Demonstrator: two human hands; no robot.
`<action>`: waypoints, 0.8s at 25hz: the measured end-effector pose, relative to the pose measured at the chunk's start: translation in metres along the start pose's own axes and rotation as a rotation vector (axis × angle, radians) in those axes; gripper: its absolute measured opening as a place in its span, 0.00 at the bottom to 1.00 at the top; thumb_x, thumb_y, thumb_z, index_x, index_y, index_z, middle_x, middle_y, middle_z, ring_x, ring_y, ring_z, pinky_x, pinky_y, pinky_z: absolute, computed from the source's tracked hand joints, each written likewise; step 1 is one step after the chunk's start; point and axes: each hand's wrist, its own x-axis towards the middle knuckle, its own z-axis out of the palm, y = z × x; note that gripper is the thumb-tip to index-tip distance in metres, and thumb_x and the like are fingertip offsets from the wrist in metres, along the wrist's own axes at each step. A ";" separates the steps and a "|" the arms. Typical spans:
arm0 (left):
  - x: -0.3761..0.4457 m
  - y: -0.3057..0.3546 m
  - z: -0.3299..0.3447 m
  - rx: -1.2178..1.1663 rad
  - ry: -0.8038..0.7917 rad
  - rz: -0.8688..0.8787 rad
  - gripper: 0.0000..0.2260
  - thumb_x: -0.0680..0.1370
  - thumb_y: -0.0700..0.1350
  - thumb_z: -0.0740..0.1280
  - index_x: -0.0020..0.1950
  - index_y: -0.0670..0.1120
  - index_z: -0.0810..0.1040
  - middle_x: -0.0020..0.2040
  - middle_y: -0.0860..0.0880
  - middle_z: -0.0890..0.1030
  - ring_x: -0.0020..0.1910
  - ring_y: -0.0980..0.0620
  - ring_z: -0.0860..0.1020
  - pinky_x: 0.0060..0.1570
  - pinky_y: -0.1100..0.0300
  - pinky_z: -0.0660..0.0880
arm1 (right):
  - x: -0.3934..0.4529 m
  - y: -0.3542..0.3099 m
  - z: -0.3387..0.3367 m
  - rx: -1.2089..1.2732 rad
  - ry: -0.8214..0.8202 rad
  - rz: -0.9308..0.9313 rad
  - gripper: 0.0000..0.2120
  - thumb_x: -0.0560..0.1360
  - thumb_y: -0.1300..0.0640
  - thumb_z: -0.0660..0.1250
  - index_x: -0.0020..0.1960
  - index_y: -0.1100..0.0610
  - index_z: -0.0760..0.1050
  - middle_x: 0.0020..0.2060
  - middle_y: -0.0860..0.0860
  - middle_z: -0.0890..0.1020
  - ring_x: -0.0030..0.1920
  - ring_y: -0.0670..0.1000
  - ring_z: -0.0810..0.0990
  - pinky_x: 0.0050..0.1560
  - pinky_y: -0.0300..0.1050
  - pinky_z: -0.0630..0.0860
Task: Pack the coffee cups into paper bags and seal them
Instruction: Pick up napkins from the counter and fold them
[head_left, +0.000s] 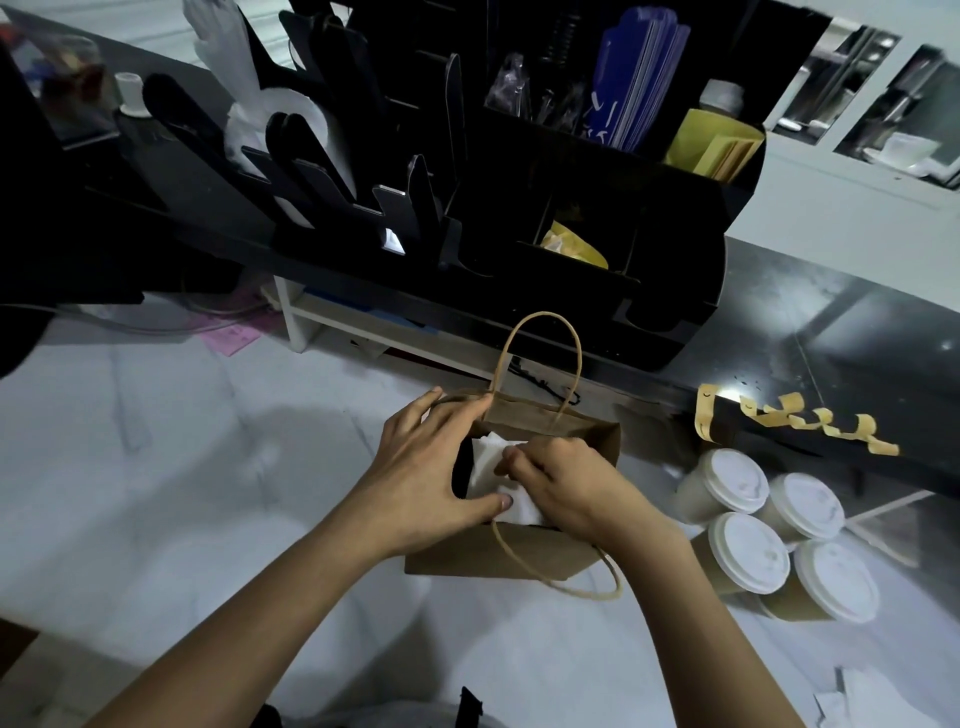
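Note:
A brown paper bag (524, 553) with twine handles stands open on the white counter in the middle. My left hand (431, 470) holds its left rim, fingers on the far edge and thumb on the near edge. My right hand (563, 486) is curled over the bag's mouth and pinches a white napkin (488, 460) that lies inside. Several lidded paper coffee cups (748, 551) stand together to the right of the bag. What lies under the napkin is hidden.
A black organizer rack (571, 208) with sleeves, bags and blue cards stands behind the bag. Yellow sticker strips (810, 421) hang on a dark counter edge at right. White paper (852, 696) lies at the lower right.

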 end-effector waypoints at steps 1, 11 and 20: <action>0.000 -0.001 0.000 -0.006 0.026 0.006 0.36 0.75 0.63 0.69 0.79 0.61 0.56 0.78 0.59 0.59 0.78 0.58 0.45 0.75 0.48 0.55 | -0.003 0.001 -0.003 0.001 0.061 -0.019 0.18 0.83 0.44 0.56 0.48 0.51 0.81 0.38 0.49 0.82 0.38 0.49 0.80 0.39 0.48 0.76; -0.002 -0.003 -0.015 -0.074 0.299 -0.009 0.15 0.79 0.51 0.68 0.65 0.57 0.74 0.63 0.58 0.71 0.63 0.54 0.67 0.61 0.54 0.70 | -0.043 0.034 -0.008 0.253 0.793 0.064 0.04 0.80 0.56 0.66 0.46 0.50 0.77 0.41 0.42 0.76 0.43 0.44 0.75 0.41 0.40 0.71; -0.005 -0.009 -0.024 -0.120 0.275 -0.262 0.23 0.81 0.62 0.53 0.41 0.51 0.81 0.42 0.52 0.80 0.43 0.54 0.77 0.41 0.58 0.69 | -0.054 0.049 0.017 0.487 0.752 0.322 0.17 0.84 0.44 0.57 0.42 0.46 0.79 0.48 0.42 0.75 0.49 0.41 0.76 0.46 0.38 0.71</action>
